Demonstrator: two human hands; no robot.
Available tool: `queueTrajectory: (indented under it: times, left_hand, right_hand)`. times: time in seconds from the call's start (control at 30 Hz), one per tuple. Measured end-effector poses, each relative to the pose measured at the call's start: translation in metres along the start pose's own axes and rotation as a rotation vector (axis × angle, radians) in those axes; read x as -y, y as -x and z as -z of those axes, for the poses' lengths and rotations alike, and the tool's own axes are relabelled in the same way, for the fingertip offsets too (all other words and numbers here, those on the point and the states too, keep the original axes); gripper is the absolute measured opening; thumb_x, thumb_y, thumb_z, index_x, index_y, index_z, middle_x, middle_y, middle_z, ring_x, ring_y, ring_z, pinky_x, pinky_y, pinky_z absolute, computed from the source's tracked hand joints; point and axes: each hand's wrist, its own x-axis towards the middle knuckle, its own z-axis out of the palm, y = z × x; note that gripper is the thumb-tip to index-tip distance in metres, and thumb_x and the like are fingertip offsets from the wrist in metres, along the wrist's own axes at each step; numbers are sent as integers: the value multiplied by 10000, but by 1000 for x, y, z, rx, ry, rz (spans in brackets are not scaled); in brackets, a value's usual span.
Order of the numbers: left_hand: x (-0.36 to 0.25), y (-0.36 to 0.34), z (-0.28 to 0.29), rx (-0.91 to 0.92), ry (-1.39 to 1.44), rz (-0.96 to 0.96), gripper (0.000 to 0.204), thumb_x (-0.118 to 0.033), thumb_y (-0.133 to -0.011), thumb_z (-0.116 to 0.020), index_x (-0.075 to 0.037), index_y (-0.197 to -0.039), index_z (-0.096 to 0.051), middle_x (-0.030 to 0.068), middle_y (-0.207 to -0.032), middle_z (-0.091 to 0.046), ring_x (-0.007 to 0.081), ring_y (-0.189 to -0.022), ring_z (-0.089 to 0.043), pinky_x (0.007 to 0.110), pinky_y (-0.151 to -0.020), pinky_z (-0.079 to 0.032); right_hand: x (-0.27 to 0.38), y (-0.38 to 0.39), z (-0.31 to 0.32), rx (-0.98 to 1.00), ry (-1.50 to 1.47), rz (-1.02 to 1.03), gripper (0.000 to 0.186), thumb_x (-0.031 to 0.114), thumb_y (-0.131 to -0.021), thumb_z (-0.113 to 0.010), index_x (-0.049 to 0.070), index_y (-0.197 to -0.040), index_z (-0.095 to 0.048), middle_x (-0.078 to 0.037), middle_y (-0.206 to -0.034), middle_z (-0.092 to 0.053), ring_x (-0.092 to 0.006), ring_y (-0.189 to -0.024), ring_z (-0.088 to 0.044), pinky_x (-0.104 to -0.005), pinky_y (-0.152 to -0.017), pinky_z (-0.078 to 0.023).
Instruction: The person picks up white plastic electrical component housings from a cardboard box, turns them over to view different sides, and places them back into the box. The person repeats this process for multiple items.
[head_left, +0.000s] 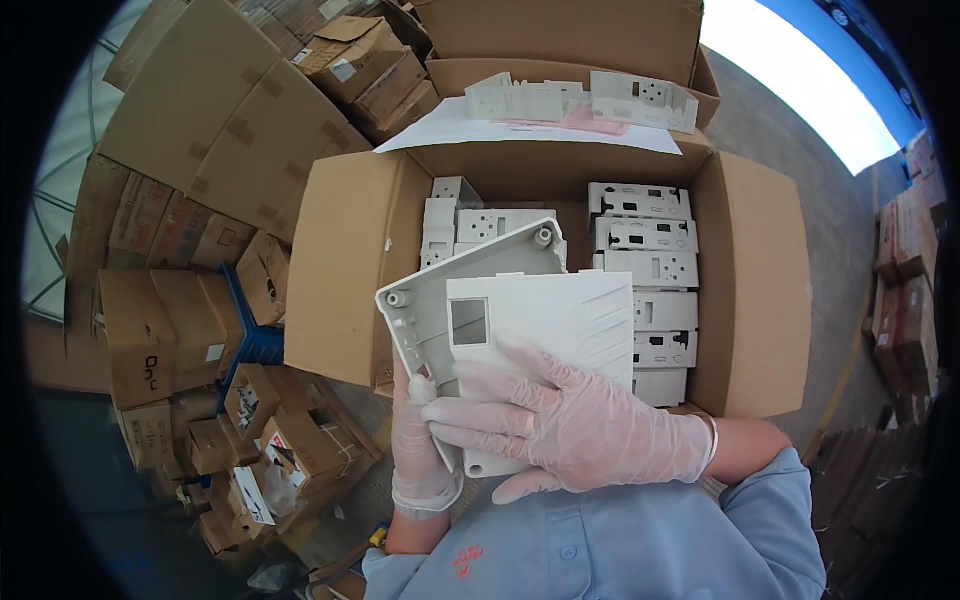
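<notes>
Over the carton, two pale plastic pieces are held together: a tray-like housing [425, 305] with raised edges and screw posts, and a flat cover [550, 300] with a square window, overlapping it. My left hand [420, 450], in a thin white glove, grips the housing's left edge, thumb over the rim and other fingers hidden behind. Also gloved, my right hand [575, 420] lies across the lower cover with fingers stretched out and spread. Its fingertips reach toward my left thumb, and its own thumb sits near the cover's lower edge.
An open carton [755, 290] holds stacked white plastic housings [645, 270] on both sides. Behind it, white parts [640, 100] rest on a paper sheet [450, 130]. Cardboard boxes [150, 330] crowd the left, beside a blue frame [255, 340]. More boxes [905, 330] stand far right.
</notes>
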Motion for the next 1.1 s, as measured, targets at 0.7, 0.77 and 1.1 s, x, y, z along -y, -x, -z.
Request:
queueTrajectory:
  times: [0.7, 0.77, 1.1]
  left_hand:
    - [-9, 6, -6, -40, 48, 85, 821, -115, -687, -660, -23, -1412, -287, 158, -1300, -481, 284, -1189, -509, 405, -1001, -432]
    - [-7, 8, -5, -59, 16, 47, 826, -174, -704, -682, -26, -1414, -286, 153, -1316, -470, 280, -1202, -498, 403, -1006, -425]
    - [-2, 13, -15, 8, -172, -125, 836, -587, -853, -557, -60, -1443, -285, 120, -1385, -436, 256, -1252, -458, 392, -1031, -397]
  right_hand:
    - [-55, 52, 22, -502, -1486, -680, 808, 430, -925, -528, 82, -1514, -97, -134, -1527, -253, -253, -1408, -240, -413, -1113, -260]
    - [-34, 57, 8, -384, -1529, -692, 815, 416, -931, -509, 74, -1517, -58, -110, -1541, -214, -220, -1411, -217, -384, -1126, -225]
    - [-7, 47, 9, -587, -1625, -734, 670, 274, -983, -433, 44, -1512, -91, -94, -1528, -223, -197, -1403, -212, -340, -1138, -179]
